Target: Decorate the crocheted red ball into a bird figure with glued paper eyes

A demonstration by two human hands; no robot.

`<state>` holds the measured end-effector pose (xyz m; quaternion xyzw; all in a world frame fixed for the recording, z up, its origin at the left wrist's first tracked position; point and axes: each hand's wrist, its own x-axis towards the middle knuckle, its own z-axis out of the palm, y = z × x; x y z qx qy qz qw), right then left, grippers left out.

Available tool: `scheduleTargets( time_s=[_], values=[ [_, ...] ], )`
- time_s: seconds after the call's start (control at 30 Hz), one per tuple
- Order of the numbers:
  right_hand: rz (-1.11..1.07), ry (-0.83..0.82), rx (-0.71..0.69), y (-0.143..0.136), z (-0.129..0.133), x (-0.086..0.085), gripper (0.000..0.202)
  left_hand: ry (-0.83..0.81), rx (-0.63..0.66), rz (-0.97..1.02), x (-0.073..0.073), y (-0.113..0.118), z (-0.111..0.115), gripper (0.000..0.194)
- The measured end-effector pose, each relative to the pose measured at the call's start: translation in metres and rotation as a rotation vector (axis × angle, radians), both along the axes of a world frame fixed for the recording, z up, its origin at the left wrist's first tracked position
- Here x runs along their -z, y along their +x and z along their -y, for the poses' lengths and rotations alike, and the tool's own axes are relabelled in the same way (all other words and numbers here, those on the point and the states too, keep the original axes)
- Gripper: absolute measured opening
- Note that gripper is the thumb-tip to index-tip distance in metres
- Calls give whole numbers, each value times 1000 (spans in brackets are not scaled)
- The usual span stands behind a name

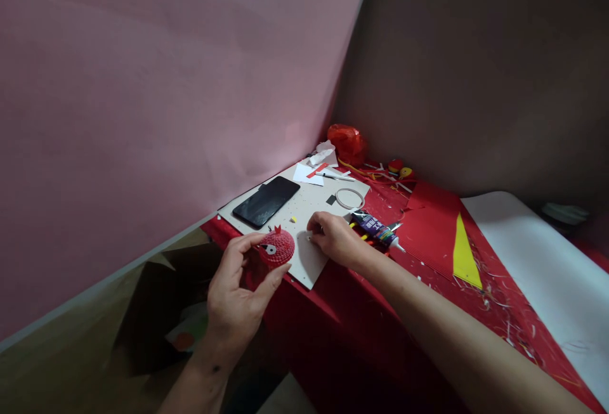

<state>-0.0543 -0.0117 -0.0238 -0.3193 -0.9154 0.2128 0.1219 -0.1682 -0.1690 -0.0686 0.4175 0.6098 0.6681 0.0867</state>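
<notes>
My left hand [235, 297] holds a small round red bird figure [280, 250] of ridged paper between thumb and fingers, just off the board's near edge. A black-and-white eye and a pointed red crest show on it. My right hand [337, 239] has its fingertips pinched together low over the whitish board [304, 267]. What they hold, if anything, is too small to make out; a tiny pale piece shows at the fingertips. A small yellow piece [294, 219] lies on the board between the hands. Beside my right hand lies a glue tube [373, 227] with a white nozzle.
A black phone [267, 200] lies on the board, with a pale ring [350, 198] and a white pen [334, 176] farther back. Red corrugated sheet [431, 224], a yellow triangle [465, 258] and paper scraps cover the red cloth. A pink wall [166, 84] rises at left.
</notes>
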Motion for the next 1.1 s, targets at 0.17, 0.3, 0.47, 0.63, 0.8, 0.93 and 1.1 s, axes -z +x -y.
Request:
scheduleTargets(
  time_s=[0.17,0.3,0.47,0.63,0.8,0.93,1.1],
  values=[
    [0,7,-19,-1,-1,2,13,-5,5,-4,-2,2,1,43],
    [14,17,-16,-4,-2,7,16,18,3,-4,-2,3,0,42],
    [9,9,-21,-1,-2,7,11,17,-7,-6,0,1,-2,43],
    [-27,-2,-10,2,3,7,13,18,17,-13,3,1,-2,43],
    [-111,-26,3,8,6,8,16,22,44,-13,2,4,-3,42],
    [-212,-76,52,26,9,-1,17,-1,85,-18,-3,9,-7,41],
    [-527,-618,121,60,25,-20,7,-29,150,48,-12,24,-13,40]
  ],
)
